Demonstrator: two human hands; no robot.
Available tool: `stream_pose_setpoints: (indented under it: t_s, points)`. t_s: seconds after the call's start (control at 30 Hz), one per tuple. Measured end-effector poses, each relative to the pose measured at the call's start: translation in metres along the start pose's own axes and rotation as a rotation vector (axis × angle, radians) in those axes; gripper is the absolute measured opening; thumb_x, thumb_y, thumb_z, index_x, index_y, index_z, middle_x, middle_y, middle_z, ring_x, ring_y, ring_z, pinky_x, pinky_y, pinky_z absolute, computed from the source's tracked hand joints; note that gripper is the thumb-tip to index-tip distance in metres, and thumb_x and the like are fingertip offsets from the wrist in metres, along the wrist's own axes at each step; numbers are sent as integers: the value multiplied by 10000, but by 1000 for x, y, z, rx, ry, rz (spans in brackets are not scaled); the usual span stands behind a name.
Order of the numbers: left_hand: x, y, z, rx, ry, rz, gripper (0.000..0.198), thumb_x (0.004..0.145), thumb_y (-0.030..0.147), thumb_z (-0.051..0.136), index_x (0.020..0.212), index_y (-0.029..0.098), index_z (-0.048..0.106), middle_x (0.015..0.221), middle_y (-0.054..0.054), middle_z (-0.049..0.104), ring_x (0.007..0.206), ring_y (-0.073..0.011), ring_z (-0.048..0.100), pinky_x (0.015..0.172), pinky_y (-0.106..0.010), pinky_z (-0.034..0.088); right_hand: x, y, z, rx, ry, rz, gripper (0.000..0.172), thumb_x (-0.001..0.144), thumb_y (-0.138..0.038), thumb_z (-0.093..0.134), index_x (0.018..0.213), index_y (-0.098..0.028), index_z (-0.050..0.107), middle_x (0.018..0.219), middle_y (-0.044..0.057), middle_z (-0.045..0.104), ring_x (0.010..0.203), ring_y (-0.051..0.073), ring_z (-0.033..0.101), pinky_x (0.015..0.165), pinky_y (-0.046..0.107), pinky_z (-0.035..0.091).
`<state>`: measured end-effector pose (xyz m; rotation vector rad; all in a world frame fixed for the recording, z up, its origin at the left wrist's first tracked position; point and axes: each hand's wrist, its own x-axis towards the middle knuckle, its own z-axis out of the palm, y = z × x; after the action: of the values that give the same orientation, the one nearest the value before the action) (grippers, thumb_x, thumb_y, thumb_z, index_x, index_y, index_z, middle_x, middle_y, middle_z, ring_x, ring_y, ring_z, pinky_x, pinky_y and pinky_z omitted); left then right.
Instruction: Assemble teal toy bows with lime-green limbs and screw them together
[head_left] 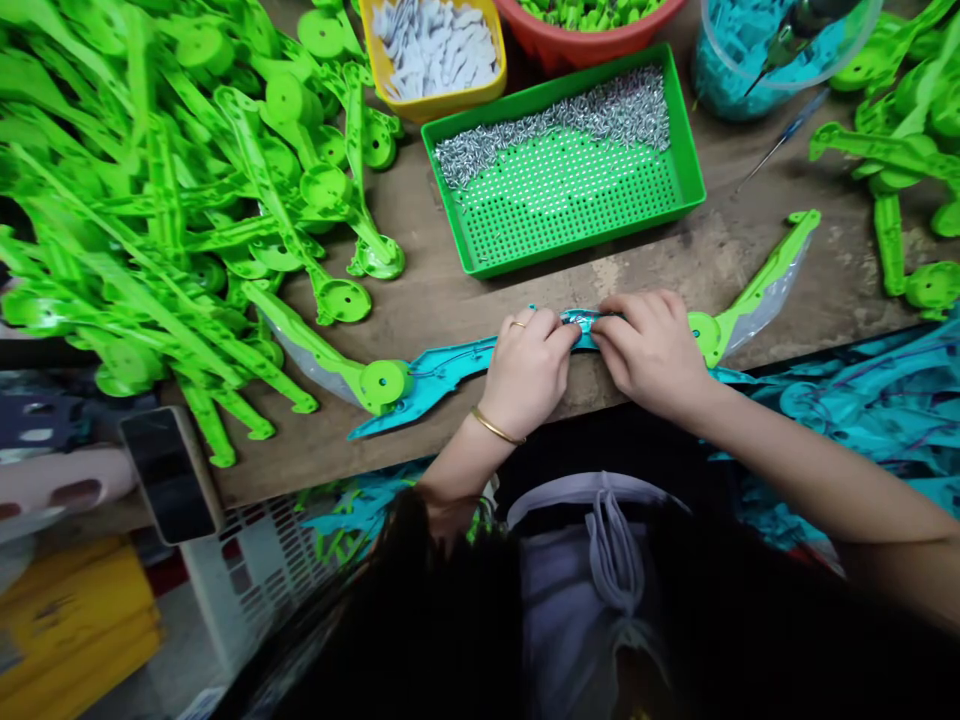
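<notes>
- Head camera view, looking down over a wooden worktable from above the person's dark hair and lap.
- The left hand, with a ring and a thin gold bangle, rests near the table's front edge. Its fingers are curled down and closed on a teal plastic part.
- The right hand sits just beside it, fingertips almost meeting the left's. It too is pinched shut on the same teal plastic part, at its middle.
- The teal plastic part lies flat along the table's near edge and runs out to the left of the hands as a long pointed blade shape.
- A green handle piece with a clear curved blade lies at the teal part's left end. A second green handle piece angles up to the right of the right hand.
- Behind the hands stands a green mesh tray with small metal screws heaped along its far side.
- Further back are a yellow tub of white pieces, a red bowl and a clear tub of teal bits.
- A large heap of green parts fills the left of the table. More green parts lie at the right.
- A dark phone lies at the table's near left edge.
</notes>
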<state>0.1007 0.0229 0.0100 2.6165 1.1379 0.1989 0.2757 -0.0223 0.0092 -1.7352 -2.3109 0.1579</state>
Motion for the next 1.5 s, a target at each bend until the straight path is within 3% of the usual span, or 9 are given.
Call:
stream_pose_setpoints:
  t_s: [0.23, 0.5, 0.87, 1.03, 1.2, 1.37, 1.5]
  points:
    - [-1, -5, 6, 47, 20, 63, 404, 983, 203, 346, 1330, 258, 545, 899, -69, 571, 862, -223, 491, 730, -345, 327, 5, 4, -1, -19, -42, -5, 276, 961, -246, 392, 999, -173, 655, 1129, 101, 632, 1018, 245, 503, 950, 412, 322]
    - [0, -3, 8, 67, 8, 28, 343, 976, 244, 379, 1190, 267, 646, 880, -83, 546, 857, -234, 464, 716, -353, 326, 7, 5, 0, 173, -75, 122, 196, 943, -274, 453, 926, -191, 630, 1076, 85, 649, 1019, 250, 539, 912, 410, 346]
    - [-5, -7, 13, 81, 68, 70, 355, 980, 241, 372, 1207, 246, 646, 841, -82, 538, 814, -226, 458, 703, -351, 325, 17, -1, 1, 144, -114, 298, 153, 893, -240, 477, 831, -177, 602, 928, 100, 656, 902, 260, 560, 807, 388, 336]
    - [-5, -5, 14, 96, 43, 42, 345, 972, 237, 390, 1204, 258, 645, 832, -85, 538, 805, -232, 467, 697, -354, 326, 17, 1, 0, 224, -122, 301, 147, 906, -258, 487, 834, -189, 595, 934, 70, 661, 945, 252, 576, 844, 392, 328]
    - [-4, -2, 14, 72, 6, 6, 341, 972, 241, 385, 1192, 265, 644, 843, -88, 542, 805, -230, 479, 698, -355, 333, 19, -1, 1, 158, -128, 309, 145, 890, -261, 484, 823, -181, 585, 912, 89, 646, 908, 261, 559, 828, 395, 326]
    - [-5, -1, 16, 106, 32, 6, 361, 976, 201, 350, 1180, 249, 644, 828, -93, 554, 788, -232, 481, 674, -360, 318, 21, -1, 4, 90, -124, 308, 121, 863, -246, 492, 802, -184, 575, 901, 102, 640, 892, 267, 551, 827, 403, 331]
    - [-6, -5, 15, 87, 71, 39, 325, 968, 207, 397, 1162, 255, 652, 805, -74, 547, 759, -211, 473, 662, -345, 313, 18, 3, 2, 174, -118, 251, 125, 892, -239, 477, 825, -193, 573, 919, 81, 653, 933, 251, 567, 871, 398, 339]
